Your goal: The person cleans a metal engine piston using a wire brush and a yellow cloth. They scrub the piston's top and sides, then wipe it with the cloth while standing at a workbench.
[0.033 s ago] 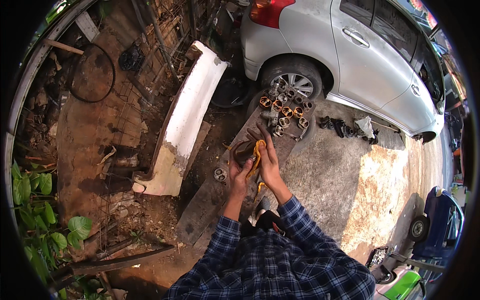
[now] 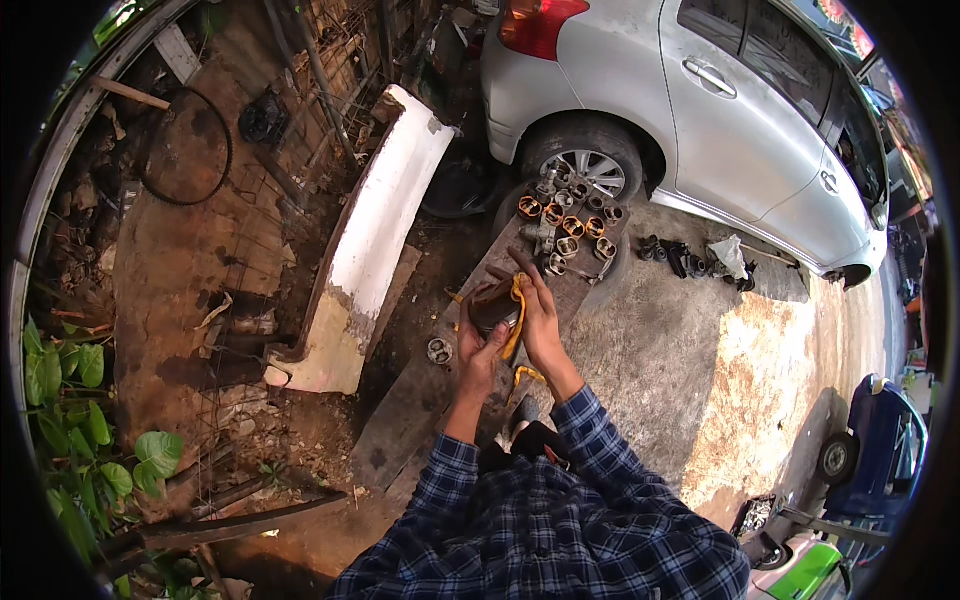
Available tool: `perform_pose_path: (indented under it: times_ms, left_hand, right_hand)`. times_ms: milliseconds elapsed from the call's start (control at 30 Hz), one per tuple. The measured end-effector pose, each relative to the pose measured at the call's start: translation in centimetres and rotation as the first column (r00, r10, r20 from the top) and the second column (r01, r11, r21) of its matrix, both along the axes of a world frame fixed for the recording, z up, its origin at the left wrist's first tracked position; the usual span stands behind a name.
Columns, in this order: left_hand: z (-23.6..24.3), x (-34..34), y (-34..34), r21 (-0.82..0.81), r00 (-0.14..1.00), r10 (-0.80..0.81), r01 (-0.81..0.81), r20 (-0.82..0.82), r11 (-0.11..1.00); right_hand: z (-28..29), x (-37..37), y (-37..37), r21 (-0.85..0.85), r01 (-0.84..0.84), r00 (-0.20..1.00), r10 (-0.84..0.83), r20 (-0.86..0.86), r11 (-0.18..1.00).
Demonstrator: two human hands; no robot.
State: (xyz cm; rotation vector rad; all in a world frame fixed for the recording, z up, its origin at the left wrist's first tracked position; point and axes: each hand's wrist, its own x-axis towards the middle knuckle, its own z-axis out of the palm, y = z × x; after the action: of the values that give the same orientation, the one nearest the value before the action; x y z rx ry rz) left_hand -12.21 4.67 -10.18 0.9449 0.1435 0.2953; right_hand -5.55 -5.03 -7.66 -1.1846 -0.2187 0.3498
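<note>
My left hand (image 2: 478,355) grips a dark cylindrical part (image 2: 494,308) from the left, thumb across its lower side. My right hand (image 2: 540,325) is wrapped against its right side, holding a yellow strip (image 2: 514,332) against it. Below my hands another bit of yellow strip (image 2: 528,371) shows. They are over a worn wooden board (image 2: 395,440), on which several metal pistons (image 2: 570,226) stand bunched at the far end, some with yellow-orange rims. A lone piston (image 2: 439,351) sits left of my hands.
A silver car (image 2: 750,160) stands behind the pistons. A white curved panel (image 2: 380,210) lies at left, by rusty scrap, a black hoop (image 2: 185,200) and plants (image 2: 150,460). Dark parts (image 2: 675,255) lie by the car. A blue vehicle (image 2: 880,460) is at right.
My fingers and the cylindrical part have shifted slightly, with the yellow strip at a slightly different angle. The loose yellow piece below my right hand now reaches a little farther right.
</note>
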Motion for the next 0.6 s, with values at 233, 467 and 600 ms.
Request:
perform_pose_path:
  times_ms: [233,467,600]
  left_hand:
    - [1.9,1.2,1.4,0.065,1.000,0.003,-0.003,-0.004,0.998]
    - [4.2,-1.2,2.4,0.259,0.980,-0.182,0.156,0.081,0.953]
    - [5.4,-0.4,2.7,0.484,0.986,-0.153,0.099,0.072,0.869]
  right_hand:
    - [2.3,-0.6,0.9,-0.369,0.215,0.952,-0.110,0.286,0.904]
    - [5.6,1.2,-0.8,-0.027,-0.123,0.937,0.107,-0.331,0.992]
    - [5.2,-0.3,-0.8,0.154,-0.019,0.957,0.062,-0.284,0.988]
